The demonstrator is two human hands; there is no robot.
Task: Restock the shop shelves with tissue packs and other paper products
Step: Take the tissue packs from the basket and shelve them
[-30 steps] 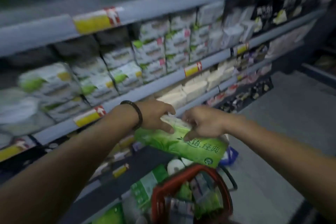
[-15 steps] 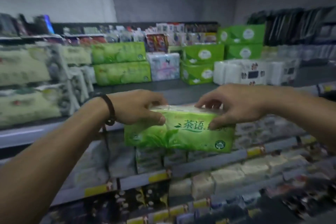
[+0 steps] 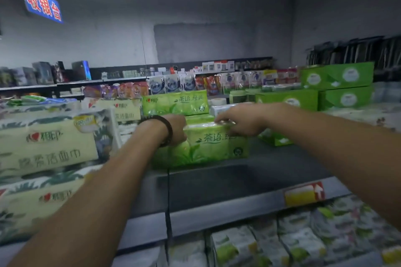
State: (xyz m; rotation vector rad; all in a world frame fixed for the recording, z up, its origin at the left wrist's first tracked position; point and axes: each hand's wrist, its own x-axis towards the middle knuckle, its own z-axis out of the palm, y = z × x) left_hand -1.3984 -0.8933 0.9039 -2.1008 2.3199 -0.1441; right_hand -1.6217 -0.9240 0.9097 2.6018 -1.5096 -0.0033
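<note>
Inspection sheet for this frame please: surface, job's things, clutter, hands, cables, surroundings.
Surface: top shelf, dark and bare in front.
Job's things: green tissue pack resting on the shelf; another green pack behind it.
Clutter: cream tissue packs at left, green cartons at right.
Hands: left hand and right hand both grip the pack's top.
Cables: nothing seen.
Surroundings: blue sign, ceiling lights.

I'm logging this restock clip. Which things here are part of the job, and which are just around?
In the job:
green tissue pack, held by left hand and right hand
top shelf

Just around:
blue hanging sign
green cartons
yellow price tag
</note>
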